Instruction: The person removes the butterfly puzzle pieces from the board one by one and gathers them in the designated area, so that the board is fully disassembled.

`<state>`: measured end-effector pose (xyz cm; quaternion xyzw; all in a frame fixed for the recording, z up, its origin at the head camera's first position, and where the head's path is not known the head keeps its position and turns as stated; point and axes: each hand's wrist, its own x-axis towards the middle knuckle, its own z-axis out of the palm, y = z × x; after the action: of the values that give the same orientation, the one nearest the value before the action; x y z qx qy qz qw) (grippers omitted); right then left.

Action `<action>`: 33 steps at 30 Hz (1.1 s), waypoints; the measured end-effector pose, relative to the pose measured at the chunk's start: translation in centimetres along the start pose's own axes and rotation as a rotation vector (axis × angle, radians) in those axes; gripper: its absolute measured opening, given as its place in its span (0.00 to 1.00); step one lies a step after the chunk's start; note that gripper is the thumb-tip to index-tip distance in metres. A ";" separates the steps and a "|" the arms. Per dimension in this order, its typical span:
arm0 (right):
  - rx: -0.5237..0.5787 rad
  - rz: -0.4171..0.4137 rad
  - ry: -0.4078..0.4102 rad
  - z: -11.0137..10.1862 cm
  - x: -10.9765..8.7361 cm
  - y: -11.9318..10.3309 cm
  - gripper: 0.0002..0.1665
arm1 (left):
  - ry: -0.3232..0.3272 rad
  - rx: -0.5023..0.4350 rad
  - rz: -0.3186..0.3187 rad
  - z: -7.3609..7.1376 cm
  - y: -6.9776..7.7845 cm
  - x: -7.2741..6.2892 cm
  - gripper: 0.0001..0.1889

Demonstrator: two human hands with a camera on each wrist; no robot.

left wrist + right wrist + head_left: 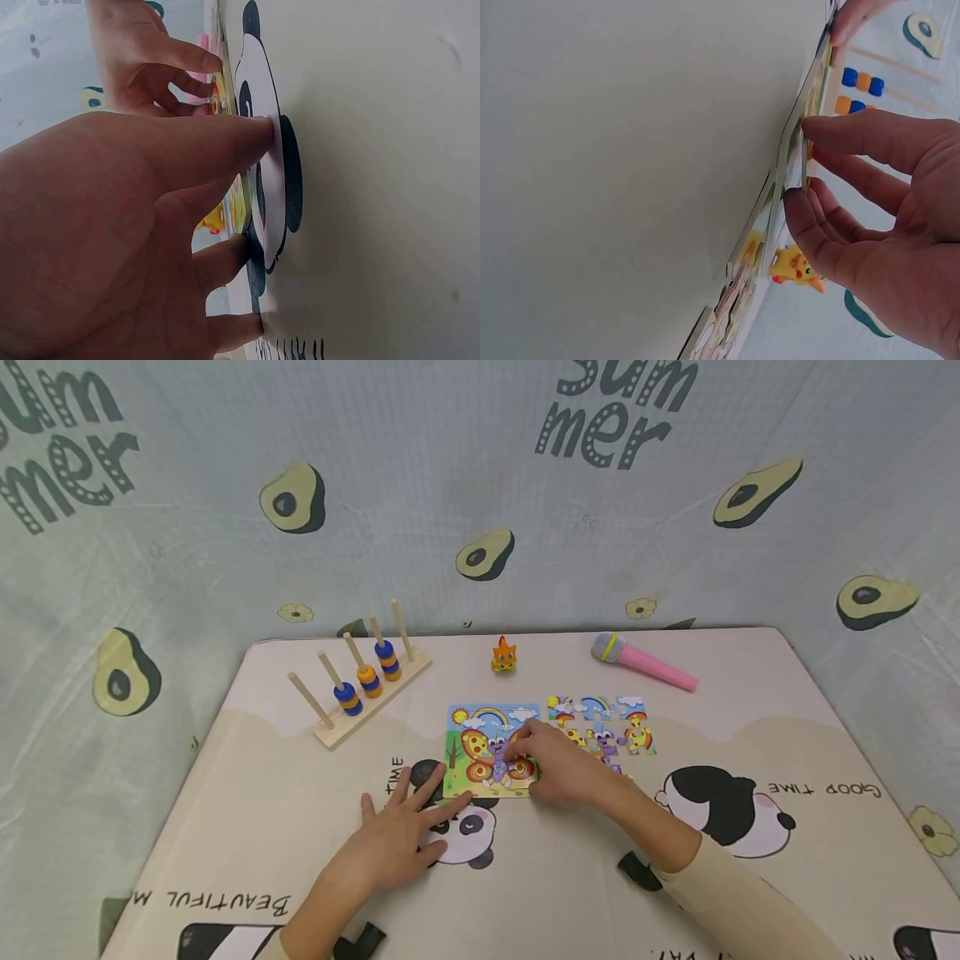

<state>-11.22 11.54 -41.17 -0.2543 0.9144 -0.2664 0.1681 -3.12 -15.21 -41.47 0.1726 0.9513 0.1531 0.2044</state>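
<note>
A butterfly jigsaw board (455,783), with a sun and rainbow along its top, lies mid-table. My right hand (566,768) is over its right side. In the right wrist view, the thumb and fingers of that hand pinch a thin puzzle piece (805,161) by its edges, just above the board; its picture is hidden. Fingers spread, my left hand (401,843) rests on the tablecloth, its fingertips at the board's lower-left corner. Loose puzzle pieces (600,739), several of them, lie right of the board, some hidden behind my right hand.
A wooden peg stand (375,703) with blue and orange rings stands at the left. Behind the board sits a small orange-and-yellow toy figure (504,656). A pink toy microphone (648,662) lies at the back right. A printed curtain (390,468) hangs beyond the table's back edge.
</note>
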 end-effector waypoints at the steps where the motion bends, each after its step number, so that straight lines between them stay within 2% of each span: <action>1: 0.001 0.000 0.001 0.0 0.0 0.0 0.29 | -0.001 0.000 -0.001 0.0 0.0 0.0 0.32; 18: 0.030 -0.048 0.008 -0.5 -0.1 0.6 0.28 | 0.004 0.004 -0.004 0.0 0.1 0.1 0.33; 33: 0.064 -0.050 0.005 -1.6 -0.6 1.9 0.30 | -0.006 -0.005 -0.008 0.0 0.1 0.2 0.33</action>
<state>-12.15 13.94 -40.84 -0.2707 0.8993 -0.3001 0.1671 -3.26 -15.10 -41.50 0.1687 0.9510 0.1542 0.2084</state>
